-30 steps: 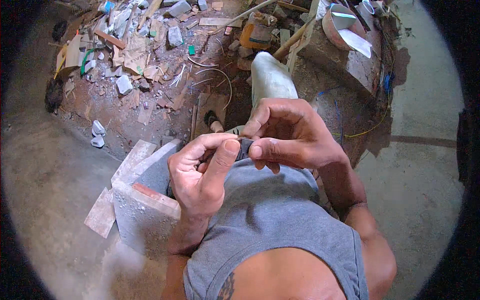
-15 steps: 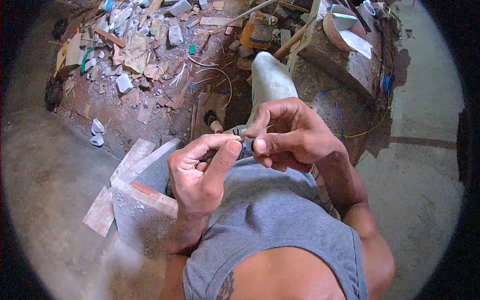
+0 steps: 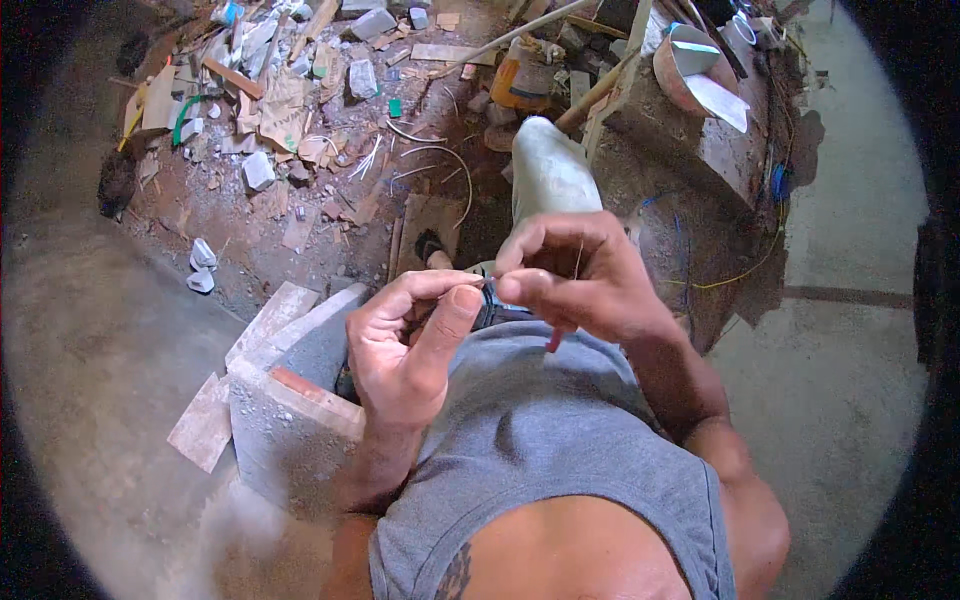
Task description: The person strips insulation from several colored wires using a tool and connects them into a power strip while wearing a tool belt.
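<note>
Just in front of the person point(image 3: 550, 545), the left hand point(image 3: 405, 335) pinches a tiny dark piece point(image 3: 488, 284) with thumb and forefinger; the right hand point(image 3: 600, 290) pinches at its other side, and a narrow red end point(image 3: 555, 342) shows below it. I judge this fine work unfinished, but which part is fixed or left, I cannot tell. Around are soft grey shirt point(image 3: 520, 420), rough concrete floor point(image 3: 130, 330), torn brown cardboard point(image 3: 283, 125), angular white blocks point(image 3: 258, 171).
</note>
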A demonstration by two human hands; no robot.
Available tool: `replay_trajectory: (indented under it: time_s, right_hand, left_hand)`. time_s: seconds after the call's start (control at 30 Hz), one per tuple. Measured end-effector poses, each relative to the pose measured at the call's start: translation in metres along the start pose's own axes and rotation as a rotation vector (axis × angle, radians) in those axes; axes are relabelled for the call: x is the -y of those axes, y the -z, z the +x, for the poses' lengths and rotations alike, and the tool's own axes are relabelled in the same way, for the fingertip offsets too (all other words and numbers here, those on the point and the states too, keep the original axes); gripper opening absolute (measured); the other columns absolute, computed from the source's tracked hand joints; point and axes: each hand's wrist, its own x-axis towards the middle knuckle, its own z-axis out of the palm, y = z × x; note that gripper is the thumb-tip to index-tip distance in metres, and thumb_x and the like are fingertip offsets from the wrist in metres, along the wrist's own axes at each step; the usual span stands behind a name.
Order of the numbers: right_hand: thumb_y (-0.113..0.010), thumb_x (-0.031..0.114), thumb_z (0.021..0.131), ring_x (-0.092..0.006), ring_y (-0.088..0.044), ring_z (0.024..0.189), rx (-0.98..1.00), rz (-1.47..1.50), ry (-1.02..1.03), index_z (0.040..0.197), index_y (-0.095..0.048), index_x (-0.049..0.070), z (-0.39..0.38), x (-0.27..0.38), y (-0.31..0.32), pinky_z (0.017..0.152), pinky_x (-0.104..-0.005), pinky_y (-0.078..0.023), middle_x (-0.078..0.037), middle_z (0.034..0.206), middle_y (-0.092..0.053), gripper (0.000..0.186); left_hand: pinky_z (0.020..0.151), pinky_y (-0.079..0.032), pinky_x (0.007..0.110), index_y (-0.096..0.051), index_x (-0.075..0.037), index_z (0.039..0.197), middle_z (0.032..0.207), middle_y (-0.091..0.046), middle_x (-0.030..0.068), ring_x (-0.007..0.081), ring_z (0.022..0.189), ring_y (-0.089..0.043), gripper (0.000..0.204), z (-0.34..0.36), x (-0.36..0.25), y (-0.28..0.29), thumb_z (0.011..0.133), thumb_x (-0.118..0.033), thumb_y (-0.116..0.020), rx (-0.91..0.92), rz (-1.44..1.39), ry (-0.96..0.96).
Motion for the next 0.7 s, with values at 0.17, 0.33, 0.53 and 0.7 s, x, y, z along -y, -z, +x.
replay_trajectory:
  time_s: [0.17, 0.33, 0.53, 0.7]
  right_hand:
    - [-0.071, 0.021, 0.09, -0.0068, -0.057, 0.074, -0.041, -0.176, 0.269, 0.092, -0.068, 0.002, -0.001, -0.005, -0.011, 0.065, -0.0254, -0.047, -0.002, 0.08, -0.065, 0.019]
    - [-0.059, 0.01, 0.089, -0.0087, -0.054, 0.066, -0.145, -0.358, 0.457, 0.085, -0.058, 0.002, 0.015, -0.034, -0.004, 0.059, -0.0249, -0.045, 0.0, 0.075, -0.058, 0.009]
    - [-0.057, 0.0, 0.077, -0.0143, -0.051, 0.06, -0.127, -0.67, 0.652, 0.086, -0.057, 0.001, 0.016, -0.029, -0.005, 0.053, -0.0315, -0.042, -0.009, 0.069, -0.055, 0.009]
    - [-0.057, -0.003, 0.081, -0.011, -0.055, 0.063, -0.113, -0.689, 0.583, 0.089, -0.06, 0.001, 0.023, -0.022, 0.003, 0.056, -0.0294, -0.045, -0.006, 0.07, -0.059, 0.01]
  left_hand:
    - [0.063, -0.042, 0.022, -0.069, -0.002, 0.096, 0.081, -0.064, -0.0005, 0.0045, 0.072, -0.053, 0.008, -0.009, -0.007, -0.005, 0.093, -0.01, -0.068, -0.041, -0.026, 0.013]
    - [0.068, -0.049, 0.024, -0.073, -0.005, 0.095, 0.084, -0.07, 0.0015, 0.0062, 0.074, -0.06, 0.008, 0.006, 0.022, -0.006, 0.09, -0.011, -0.071, -0.038, 0.19, -0.12]
    - [0.064, -0.047, 0.023, -0.072, -0.002, 0.095, 0.079, -0.068, -0.0004, 0.0048, 0.071, -0.058, 0.012, 0.006, 0.035, -0.004, 0.091, -0.013, -0.072, 0.009, 0.031, -0.106]
    - [0.056, -0.039, 0.021, -0.071, -0.005, 0.091, 0.073, -0.061, -0.0055, 0.0013, 0.064, -0.049, 0.009, 0.019, 0.039, 0.0, 0.093, -0.014, -0.071, -0.123, -0.039, -0.195]
